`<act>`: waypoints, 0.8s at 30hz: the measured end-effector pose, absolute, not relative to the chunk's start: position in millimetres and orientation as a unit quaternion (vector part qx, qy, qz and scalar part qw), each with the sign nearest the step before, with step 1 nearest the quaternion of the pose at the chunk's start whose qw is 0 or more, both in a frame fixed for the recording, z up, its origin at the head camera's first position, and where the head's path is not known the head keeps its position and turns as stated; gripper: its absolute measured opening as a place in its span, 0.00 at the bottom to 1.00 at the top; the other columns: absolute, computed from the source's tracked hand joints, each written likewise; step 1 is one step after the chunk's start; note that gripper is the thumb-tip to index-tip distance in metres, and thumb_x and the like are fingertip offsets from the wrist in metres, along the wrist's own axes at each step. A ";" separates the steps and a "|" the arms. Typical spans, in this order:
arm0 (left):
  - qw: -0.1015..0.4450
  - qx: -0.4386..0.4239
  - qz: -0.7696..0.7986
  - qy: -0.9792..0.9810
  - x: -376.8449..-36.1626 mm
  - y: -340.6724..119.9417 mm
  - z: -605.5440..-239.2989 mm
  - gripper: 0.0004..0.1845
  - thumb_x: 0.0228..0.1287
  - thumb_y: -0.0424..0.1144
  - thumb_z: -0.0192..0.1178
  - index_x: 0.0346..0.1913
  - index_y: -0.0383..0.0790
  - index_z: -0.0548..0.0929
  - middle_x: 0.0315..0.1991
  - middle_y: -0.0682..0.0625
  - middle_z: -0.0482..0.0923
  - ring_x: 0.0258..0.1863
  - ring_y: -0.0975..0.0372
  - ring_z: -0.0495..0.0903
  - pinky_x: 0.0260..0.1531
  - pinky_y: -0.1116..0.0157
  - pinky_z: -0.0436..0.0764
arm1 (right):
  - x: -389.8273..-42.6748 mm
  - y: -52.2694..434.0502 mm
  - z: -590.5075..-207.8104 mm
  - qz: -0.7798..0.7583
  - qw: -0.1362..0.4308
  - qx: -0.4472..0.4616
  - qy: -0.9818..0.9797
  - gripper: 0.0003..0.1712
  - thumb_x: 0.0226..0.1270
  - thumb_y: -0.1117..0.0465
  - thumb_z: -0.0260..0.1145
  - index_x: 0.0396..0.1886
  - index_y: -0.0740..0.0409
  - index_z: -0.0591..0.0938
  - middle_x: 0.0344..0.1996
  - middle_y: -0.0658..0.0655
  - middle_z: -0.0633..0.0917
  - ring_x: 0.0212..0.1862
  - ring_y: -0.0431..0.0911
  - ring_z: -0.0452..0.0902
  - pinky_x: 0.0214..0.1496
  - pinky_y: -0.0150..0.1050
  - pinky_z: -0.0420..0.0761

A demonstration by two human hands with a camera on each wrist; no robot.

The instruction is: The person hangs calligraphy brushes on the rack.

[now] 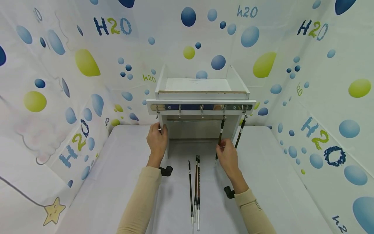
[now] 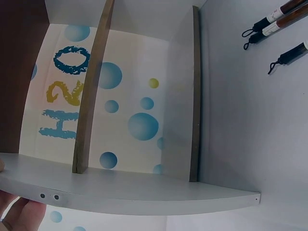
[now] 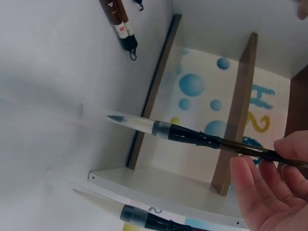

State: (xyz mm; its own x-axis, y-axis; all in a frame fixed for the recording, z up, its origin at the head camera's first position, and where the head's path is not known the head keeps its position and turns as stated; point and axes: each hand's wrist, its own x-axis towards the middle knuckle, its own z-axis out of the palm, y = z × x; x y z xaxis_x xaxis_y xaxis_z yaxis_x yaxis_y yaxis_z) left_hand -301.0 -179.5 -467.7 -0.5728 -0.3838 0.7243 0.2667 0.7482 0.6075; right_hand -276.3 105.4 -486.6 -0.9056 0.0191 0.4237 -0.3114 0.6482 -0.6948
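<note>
A white wooden shelf rack (image 1: 201,95) stands at the back, with a hook rail along its front. My left hand (image 1: 157,141) grips its left side panel (image 2: 130,204), thumb on the inner face and fingers (image 2: 29,216) outside. With thumb and fingertips, my right hand (image 1: 228,157) pinches the dark handle of a calligraphy brush (image 3: 192,135), which hangs tip down with its upper end at a hook (image 1: 224,112). Beside it, a second calligraphy brush (image 1: 241,131) hangs from the rightmost hook, its lower part hidden behind the right hand in the head view.
Three more calligraphy brushes lie on the white tabletop (image 1: 128,195) between the arms: a dark one (image 1: 190,187) and two brown ones (image 1: 199,182) side by side. Bare hooks (image 1: 179,112) line the rail's left and middle. A printed curtain (image 1: 169,29) encloses the table's back and sides.
</note>
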 end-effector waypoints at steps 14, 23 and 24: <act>0.464 0.032 -0.347 -0.815 -302.9 -181.3 -466.3 0.11 0.69 0.35 0.61 0.45 0.27 0.83 0.37 0.34 0.82 0.31 0.45 0.87 0.32 0.47 0.85 | -267.4 106.8 -479.5 0.423 0.206 0.088 -0.878 0.14 0.67 0.63 0.65 0.49 0.65 0.77 0.40 0.62 0.84 0.40 0.55 0.85 0.40 0.48 0.84; 0.455 0.037 -0.349 -0.818 -303.2 -180.7 -466.1 0.12 0.69 0.35 0.61 0.45 0.27 0.83 0.38 0.34 0.82 0.31 0.45 0.87 0.33 0.47 0.85 | -241.1 96.1 -480.6 0.431 0.145 0.093 -0.886 0.22 0.68 0.62 0.66 0.58 0.67 0.75 0.45 0.63 0.84 0.41 0.51 0.84 0.37 0.43 0.83; 0.453 0.039 -0.349 -0.819 -303.1 -180.6 -466.4 0.12 0.69 0.35 0.61 0.45 0.27 0.83 0.38 0.34 0.82 0.32 0.45 0.87 0.33 0.47 0.85 | -238.0 94.7 -482.6 0.430 0.139 0.095 -0.887 0.23 0.68 0.62 0.66 0.59 0.67 0.75 0.45 0.63 0.83 0.41 0.51 0.84 0.37 0.42 0.83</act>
State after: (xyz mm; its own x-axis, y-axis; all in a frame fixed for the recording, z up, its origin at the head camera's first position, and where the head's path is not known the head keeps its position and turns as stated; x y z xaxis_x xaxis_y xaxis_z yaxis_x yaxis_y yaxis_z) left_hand -303.1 -180.6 -466.4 -0.5871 -0.3801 0.7148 0.2526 0.7529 0.6078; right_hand -238.0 94.7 -482.6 -0.9437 -0.0484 0.3273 -0.2870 0.6118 -0.7371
